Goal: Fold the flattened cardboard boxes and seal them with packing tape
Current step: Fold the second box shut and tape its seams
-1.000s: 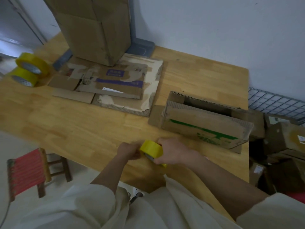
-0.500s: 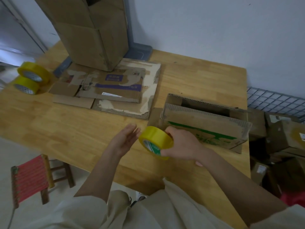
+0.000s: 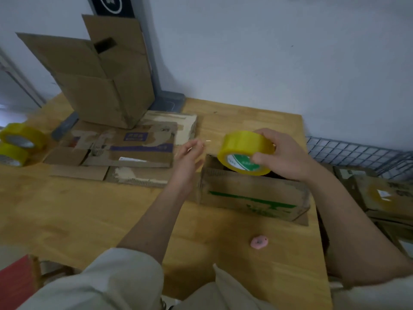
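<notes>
Tape roll point(image 3: 245, 152) has been lifted off the desk point(image 3: 89, 211) edge, where it was held low with both hands a second ago, and is now carried up over the open green-printed box point(image 3: 252, 198). It is gripped by the right hand point(image 3: 283, 155), fingers curled round the rim, thumb on the core face. The left hand point(image 3: 190, 155) has been taken off the roll; its fingers are loosely spread and nothing is held, hovering just left of the roll and the box corner. No pulled tape end can be made out. The box is lying on its side near the right desk edge, flaps not closed, no tape seen on it. Flattened boxes point(image 3: 125, 151) are left untouched further left, an upright folded box point(image 3: 105, 86) on them, two spare yellow rolls point(image 3: 17, 144) at far left. A small pink object point(image 3: 259, 242) is now visible on the desk near the body. Judged: the tape is being readied, and flap closing probably comes before sealing.
</notes>
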